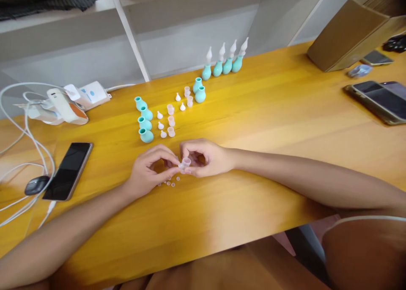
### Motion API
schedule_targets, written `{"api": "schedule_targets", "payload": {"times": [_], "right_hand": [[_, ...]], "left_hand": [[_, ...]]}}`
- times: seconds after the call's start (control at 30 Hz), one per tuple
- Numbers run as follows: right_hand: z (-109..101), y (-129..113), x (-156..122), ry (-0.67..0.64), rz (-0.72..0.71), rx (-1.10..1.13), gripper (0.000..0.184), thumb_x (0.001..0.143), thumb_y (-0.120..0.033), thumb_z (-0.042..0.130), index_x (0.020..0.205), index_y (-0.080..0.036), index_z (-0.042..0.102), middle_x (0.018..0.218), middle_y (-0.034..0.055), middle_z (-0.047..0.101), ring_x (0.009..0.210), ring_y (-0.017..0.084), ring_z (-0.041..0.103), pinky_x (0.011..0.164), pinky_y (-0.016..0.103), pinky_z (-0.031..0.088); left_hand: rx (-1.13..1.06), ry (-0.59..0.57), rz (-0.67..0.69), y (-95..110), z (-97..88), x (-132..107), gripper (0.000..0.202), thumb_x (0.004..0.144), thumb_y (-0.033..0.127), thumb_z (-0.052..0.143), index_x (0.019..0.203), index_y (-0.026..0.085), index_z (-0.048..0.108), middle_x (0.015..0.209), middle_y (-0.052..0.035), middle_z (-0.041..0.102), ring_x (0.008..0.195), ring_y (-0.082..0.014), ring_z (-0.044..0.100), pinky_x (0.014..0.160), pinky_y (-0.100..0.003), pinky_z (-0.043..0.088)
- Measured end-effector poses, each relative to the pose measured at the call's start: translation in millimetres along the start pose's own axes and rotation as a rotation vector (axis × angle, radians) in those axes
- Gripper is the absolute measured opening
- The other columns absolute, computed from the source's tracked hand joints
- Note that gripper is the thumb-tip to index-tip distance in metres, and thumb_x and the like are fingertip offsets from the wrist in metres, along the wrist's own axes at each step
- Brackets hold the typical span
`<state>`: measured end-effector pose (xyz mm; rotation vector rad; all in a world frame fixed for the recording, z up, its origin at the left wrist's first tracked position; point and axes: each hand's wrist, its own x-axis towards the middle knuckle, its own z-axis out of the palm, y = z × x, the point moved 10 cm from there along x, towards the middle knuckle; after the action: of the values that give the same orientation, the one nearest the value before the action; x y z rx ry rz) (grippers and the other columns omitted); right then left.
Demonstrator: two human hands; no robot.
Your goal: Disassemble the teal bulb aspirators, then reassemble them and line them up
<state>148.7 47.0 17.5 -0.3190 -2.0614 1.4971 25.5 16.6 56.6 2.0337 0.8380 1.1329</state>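
Note:
My right hand [213, 156] pinches a small translucent plastic cup [186, 161] between thumb and fingers. Thumb and forefinger of my left hand [146, 170] close at the cup's left side, on what looks like a small clear piece [180, 166] too tiny to name. Under the left hand lie several tiny clear rings [173, 184]. Beyond the hands are turquoise rubber bulbs [146, 135] lying tilted, small white cone-shaped tips [160, 125], and more translucent cups [171, 131] in short rows. Two turquoise bulbs [200, 94] stand farther back.
Several bulbs with white nozzles [206, 70] stand upright near the wall. At left are a phone [69, 171], a black mouse-like object [37, 185], white cables and a power adapter [94, 94]. Phones [377, 97] and a cardboard box [349, 34] occupy the right.

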Motion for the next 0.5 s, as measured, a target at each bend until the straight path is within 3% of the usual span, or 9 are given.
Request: {"api": "schedule_targets", "payload": {"times": [0.37, 0.5], "right_hand": [[2.9, 1.5, 0.2, -0.058, 0.014, 0.02, 0.025, 0.092, -0.031, 0.081, 0.096, -0.018, 0.06, 0.086, -0.0025, 0.065, 0.06, 0.005, 0.051, 0.053, 0.017, 0.043], [5.4, 2.6, 0.8, -0.107, 0.027, 0.033, 0.026, 0.092, -0.031, 0.081, 0.094, -0.018, 0.059, 0.081, -0.0038, 0.063, 0.059, 0.005, 0.05, 0.054, 0.017, 0.043]], "left_hand": [[0.041, -0.032, -0.025, 0.3, 2.2, 1.6, 0.011, 0.093, 0.029, 0.091, 0.094, 0.022, 0.083, 0.09, -0.0051, 0.077, 0.078, -0.0147, 0.073, 0.07, -0.027, 0.06], [0.026, -0.059, -0.011, 2.8, 5.2, 2.6, 0.01, 0.092, 0.027, 0.092, 0.094, 0.022, 0.084, 0.089, -0.0043, 0.077, 0.077, -0.0143, 0.073, 0.072, -0.027, 0.061]]}}
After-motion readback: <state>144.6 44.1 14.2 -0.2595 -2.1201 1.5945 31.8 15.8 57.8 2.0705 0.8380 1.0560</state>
